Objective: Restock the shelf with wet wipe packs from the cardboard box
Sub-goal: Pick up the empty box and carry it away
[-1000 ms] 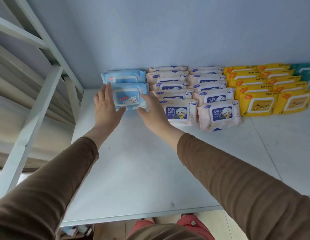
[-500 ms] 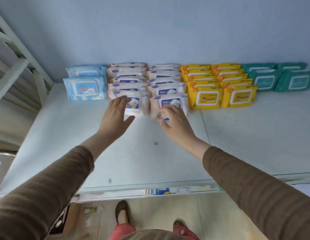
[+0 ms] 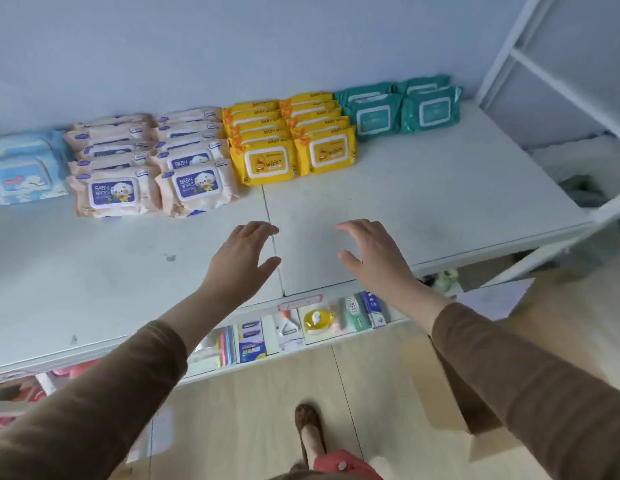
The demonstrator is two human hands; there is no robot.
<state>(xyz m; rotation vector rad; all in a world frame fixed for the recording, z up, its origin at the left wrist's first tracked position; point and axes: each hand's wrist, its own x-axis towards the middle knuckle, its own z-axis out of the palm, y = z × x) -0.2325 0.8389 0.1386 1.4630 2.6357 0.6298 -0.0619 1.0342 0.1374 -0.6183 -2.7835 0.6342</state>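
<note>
On the white shelf [image 3: 423, 202], head view: rows of wet wipe packs line the back wall, with blue packs [image 3: 23, 171] at 9 o'clock, pink packs [image 3: 116, 194] and [image 3: 197, 185] beside them, yellow packs [image 3: 265, 162] at 12 o'clock and teal packs [image 3: 372, 116] toward 1 o'clock. The left hand [image 3: 242, 261] and right hand [image 3: 374, 251] hover over the bare front of the shelf, each grip apart and empty, fingers relaxed. Half a second earlier both hands touched the front pink packs; they are now withdrawn, well apart from every pack. This suggests that straightening is finished. A cardboard box [image 3: 475, 403] stands on the floor at 5 o'clock, probably the next reach.
</note>
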